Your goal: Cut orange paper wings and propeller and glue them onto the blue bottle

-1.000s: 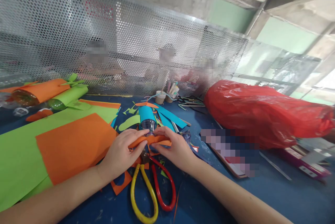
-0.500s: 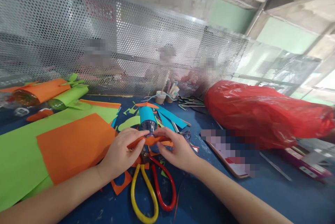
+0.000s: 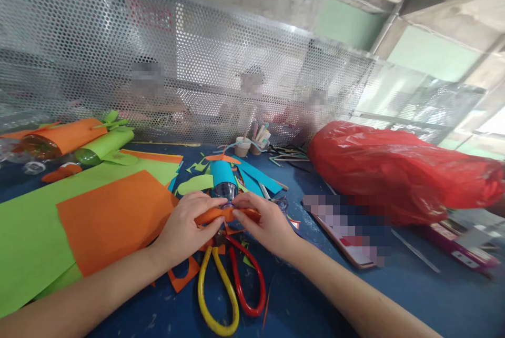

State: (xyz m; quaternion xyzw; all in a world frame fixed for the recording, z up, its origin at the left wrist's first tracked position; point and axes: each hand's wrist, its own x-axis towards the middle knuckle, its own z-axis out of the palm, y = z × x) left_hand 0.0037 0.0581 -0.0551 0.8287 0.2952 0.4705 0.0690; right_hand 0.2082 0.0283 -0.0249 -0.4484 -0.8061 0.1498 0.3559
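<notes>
Between my hands is an orange propeller-shaped piece [image 3: 228,215], at the neck end of a plastic bottle [image 3: 225,190] wrapped in blue paper [image 3: 223,172]. My left hand [image 3: 191,222] pinches its left blade between thumb and fingers. On the other side my right hand [image 3: 265,222] grips the right blade the same way. Both sets of fingertips meet near the bottle's cap, which they partly hide. Orange and green wing-like pieces [image 3: 194,184] stick out by the bottle. Just below my hands lie scissors with one yellow and one red handle [image 3: 248,285].
Green sheets [image 3: 27,227] and an orange sheet [image 3: 114,222] cover the left side. Paper-wrapped bottles [image 3: 79,138] lie behind them. A red plastic bag [image 3: 386,164] and a phone [image 3: 343,232] lie right. Cups with brushes [image 3: 243,146] stand near a perforated metal screen [image 3: 221,75]; people sit beyond.
My fingers shift slightly on the orange piece, with my right thumb moving in toward its middle. The piece tilts a little; everything else stays put.
</notes>
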